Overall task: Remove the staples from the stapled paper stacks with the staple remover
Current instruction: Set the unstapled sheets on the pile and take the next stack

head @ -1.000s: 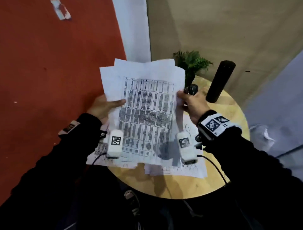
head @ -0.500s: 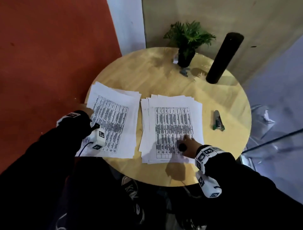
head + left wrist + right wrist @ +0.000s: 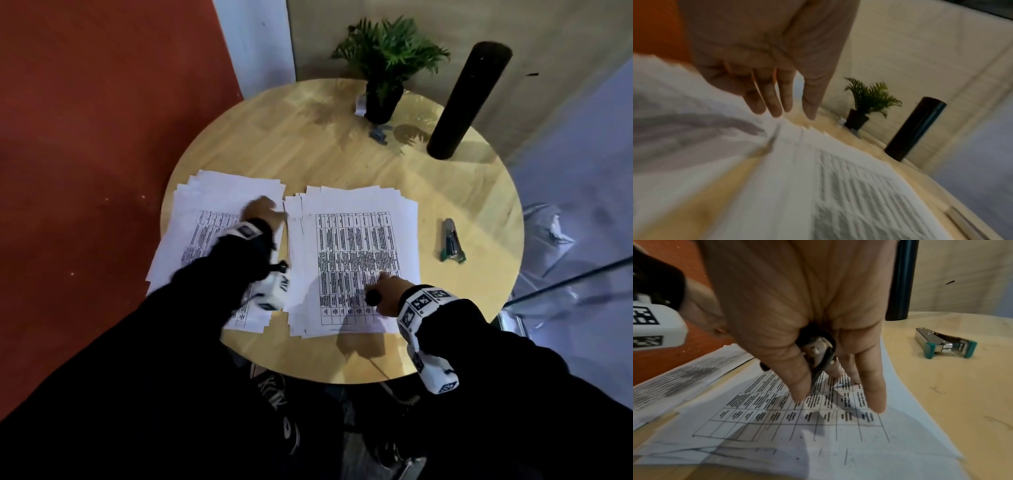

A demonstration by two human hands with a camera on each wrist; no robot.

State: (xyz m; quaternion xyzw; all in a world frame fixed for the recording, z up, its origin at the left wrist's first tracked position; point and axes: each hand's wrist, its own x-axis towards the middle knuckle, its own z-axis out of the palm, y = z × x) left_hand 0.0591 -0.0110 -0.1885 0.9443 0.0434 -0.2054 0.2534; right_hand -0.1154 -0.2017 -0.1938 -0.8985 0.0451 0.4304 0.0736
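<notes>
The right hand (image 3: 797, 318) is gripping the staple remover (image 3: 818, 350) over the right paper stack (image 3: 359, 246). The left hand (image 3: 262, 212), fingers loose, is hovering over the left paper stack (image 3: 205, 212). A black pot (image 3: 382, 102) is holding a green plant (image 3: 387, 48).

2 paper stacks (image 3: 359, 260) lie side by side on the round table (image 3: 342, 154), a hand on each.

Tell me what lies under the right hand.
The right hand, gripping the staple remover, rests fingertips on the right paper stack. Sheets beneath the top page and any staples are hidden.
</notes>
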